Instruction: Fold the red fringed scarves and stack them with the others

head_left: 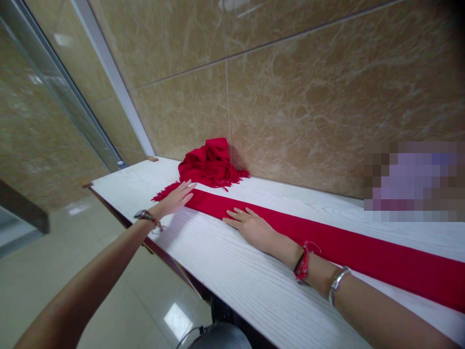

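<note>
- We've L hand (178,197) on long scarf (381,262) nr its L end, R hand (256,230) on it further R.
- Cloth heap (207,162) behind L hand, nr wall (308,106).
- Scarf + heap both on surface (218,252).

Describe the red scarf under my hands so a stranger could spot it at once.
Find the marbled wall, then the white table against it. Along the table runs a red scarf, with your left hand and right hand on it. It is the flat, straight strip, unlike the crumpled red heap by the wall.
</note>
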A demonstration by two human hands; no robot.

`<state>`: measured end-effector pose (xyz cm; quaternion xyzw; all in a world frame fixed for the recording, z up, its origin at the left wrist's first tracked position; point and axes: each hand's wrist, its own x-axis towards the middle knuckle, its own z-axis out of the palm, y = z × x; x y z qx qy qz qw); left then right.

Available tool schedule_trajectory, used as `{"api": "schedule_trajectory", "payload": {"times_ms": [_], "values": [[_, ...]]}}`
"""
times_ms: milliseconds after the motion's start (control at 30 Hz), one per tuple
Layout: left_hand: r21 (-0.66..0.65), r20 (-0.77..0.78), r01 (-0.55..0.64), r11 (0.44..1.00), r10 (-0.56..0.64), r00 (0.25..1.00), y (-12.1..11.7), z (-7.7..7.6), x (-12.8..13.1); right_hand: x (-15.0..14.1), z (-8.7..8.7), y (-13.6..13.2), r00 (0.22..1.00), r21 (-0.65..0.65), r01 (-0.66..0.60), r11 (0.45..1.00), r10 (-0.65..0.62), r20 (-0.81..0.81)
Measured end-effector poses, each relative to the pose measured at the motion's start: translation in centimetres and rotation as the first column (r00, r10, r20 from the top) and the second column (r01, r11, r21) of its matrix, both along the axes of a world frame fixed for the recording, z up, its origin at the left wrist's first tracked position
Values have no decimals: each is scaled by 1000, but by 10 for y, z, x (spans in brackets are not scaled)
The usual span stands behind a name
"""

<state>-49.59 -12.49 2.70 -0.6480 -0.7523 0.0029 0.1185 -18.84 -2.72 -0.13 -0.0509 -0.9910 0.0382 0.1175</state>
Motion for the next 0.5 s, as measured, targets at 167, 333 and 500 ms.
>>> {"api": "schedule_trajectory", "payload": {"times_ms": [167,333,500], "values": [[-116,66,-47,992,55,996,5,-28,22,-1,-3,3,1000,19,-13,1000,13,-8],[-138,48,-49,989,56,997,-1,-28,19,-2,-4,3,1000,18,-27,999,27,-9],[-173,28,-134,976,141,990,-1,-14,32,6,6,-1,999,-35,22,999,-24,-42]]}}
